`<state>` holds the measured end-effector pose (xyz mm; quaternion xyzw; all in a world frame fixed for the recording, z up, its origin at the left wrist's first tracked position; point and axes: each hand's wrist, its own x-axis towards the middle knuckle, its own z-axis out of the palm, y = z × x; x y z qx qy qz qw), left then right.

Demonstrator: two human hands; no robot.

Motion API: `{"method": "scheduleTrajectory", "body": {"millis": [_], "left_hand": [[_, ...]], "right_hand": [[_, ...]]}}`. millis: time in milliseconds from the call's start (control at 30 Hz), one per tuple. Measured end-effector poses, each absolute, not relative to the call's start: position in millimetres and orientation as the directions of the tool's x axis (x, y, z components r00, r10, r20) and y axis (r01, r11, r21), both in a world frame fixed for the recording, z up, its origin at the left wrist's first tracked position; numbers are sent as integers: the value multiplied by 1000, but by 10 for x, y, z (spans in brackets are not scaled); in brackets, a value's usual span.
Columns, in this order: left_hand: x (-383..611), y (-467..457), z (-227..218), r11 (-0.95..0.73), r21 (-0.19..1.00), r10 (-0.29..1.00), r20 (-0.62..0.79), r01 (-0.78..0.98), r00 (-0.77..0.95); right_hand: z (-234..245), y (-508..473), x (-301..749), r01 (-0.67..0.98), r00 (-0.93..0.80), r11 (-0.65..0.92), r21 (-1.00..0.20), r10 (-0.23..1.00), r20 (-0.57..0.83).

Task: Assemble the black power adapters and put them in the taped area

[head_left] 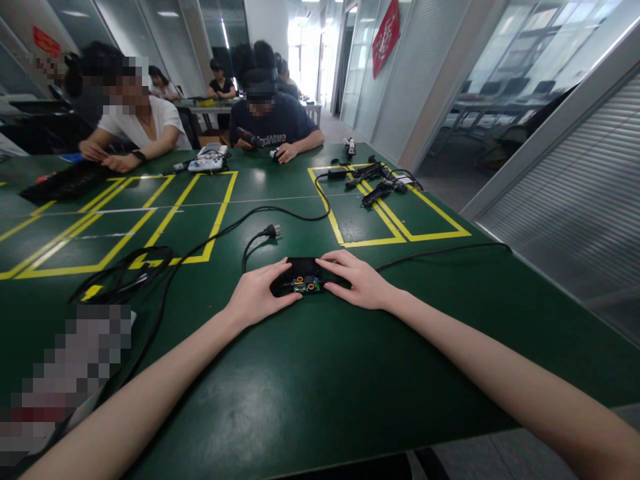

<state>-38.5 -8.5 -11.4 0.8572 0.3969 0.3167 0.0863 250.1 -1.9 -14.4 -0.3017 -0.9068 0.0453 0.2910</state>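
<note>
An opened black power adapter (303,265) lies on the green table in front of me. Its bare circuit board (307,285), with copper coils and green parts, faces up. My left hand (256,292) grips the adapter's left end between thumb and fingers. From the other side, my right hand (359,283) has its fingers closed round the right end. Behind my left hand a short cord ends in a black mains plug (271,231). Another black cable (445,249) runs off to the right from behind my right hand. The fingertips partly cover the case edges.
A coiled black cable (123,273) lies at left, with a blurred-out object (75,373) nearer me. Black adapters and cables (380,183) sit within yellow tape at right. Across the table, a person in a dark shirt (277,127) holds a tool; another in white (145,130) sits left.
</note>
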Motion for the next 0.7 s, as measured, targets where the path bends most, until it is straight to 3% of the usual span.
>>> {"method": "scheduleTrajectory", "body": {"millis": [233, 367, 533, 700], "left_hand": [[-357, -96, -75, -634, 465, 773, 417, 618, 479], [-344, -106, -2, -564, 618, 823, 360, 548, 440], [-342, -111, 97, -335, 879, 909, 208, 339, 360], [-343, -65, 77, -251, 937, 935, 169, 244, 311]], "right_hand": [[-108, -19, 2484, 537, -657, 793, -287, 607, 447], [-106, -10, 2484, 521, -644, 787, -329, 616, 453], [-117, -12, 2502, 518, -608, 772, -367, 635, 477], [-130, -27, 2498, 510, -665, 806, -301, 591, 456]]}}
